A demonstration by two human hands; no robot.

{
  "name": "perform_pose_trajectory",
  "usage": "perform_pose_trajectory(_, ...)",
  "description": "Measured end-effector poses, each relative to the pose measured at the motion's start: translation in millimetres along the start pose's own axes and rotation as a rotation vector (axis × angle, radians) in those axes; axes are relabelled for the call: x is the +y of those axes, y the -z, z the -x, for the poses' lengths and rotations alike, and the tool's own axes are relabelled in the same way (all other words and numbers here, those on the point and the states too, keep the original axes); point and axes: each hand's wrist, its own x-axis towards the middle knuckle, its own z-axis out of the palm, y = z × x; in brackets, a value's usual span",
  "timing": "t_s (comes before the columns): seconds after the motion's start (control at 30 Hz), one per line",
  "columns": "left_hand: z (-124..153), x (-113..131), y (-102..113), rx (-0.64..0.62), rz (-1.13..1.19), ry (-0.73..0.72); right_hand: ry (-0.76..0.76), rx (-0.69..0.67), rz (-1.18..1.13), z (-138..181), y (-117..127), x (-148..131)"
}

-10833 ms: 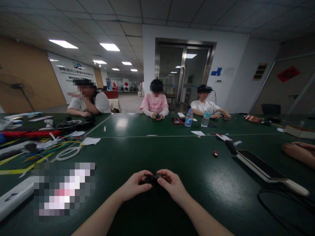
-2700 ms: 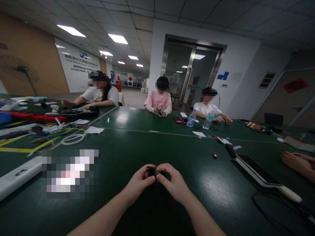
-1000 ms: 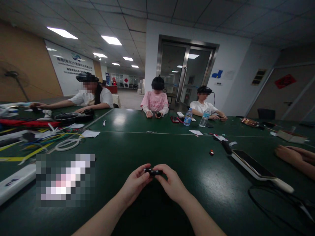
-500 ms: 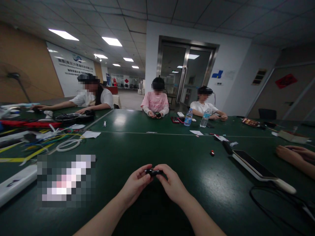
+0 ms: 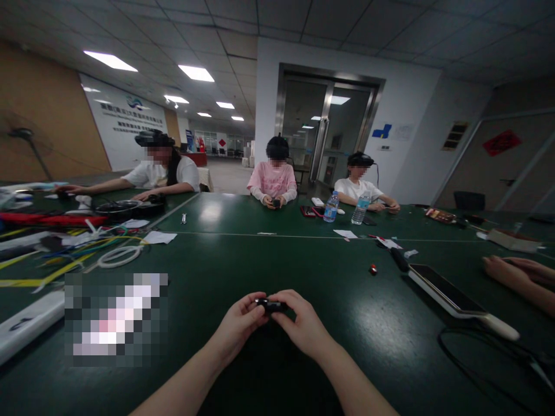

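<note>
A small, dark, glossy object (image 5: 274, 305) is held between my two hands, above the near part of the green table (image 5: 208, 260). Its exact kind is too small to tell. My left hand (image 5: 241, 321) pinches its left end between thumb and fingers. On the other end, the thumb and fingers of my right hand (image 5: 304, 319) are closed. My fingertips cover parts of it. To the right, apart from my hands, lies a small red and silver item (image 5: 373, 269).
At right lies a white device with a dark screen (image 5: 446, 290), a black cable (image 5: 451, 358) nearby. Two water bottles (image 5: 331, 207) stand farther back. A coiled white cable (image 5: 119, 256) and a white power strip (image 5: 30, 323) lie left. Several people sit around the table.
My right fingers have shifted slightly on the dark object, and more of it shows between my hands. The person opposite has raised a small dark thing. The view has moved a little.
</note>
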Motion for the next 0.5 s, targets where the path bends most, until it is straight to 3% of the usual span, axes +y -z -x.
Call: perform_pose_trajectory(0.5, 4.7, 5.7, -6.5, 0.009, 0.039, 0.043, -0.024, -0.002, -0.002, -0.2, 0.6, -3.0)
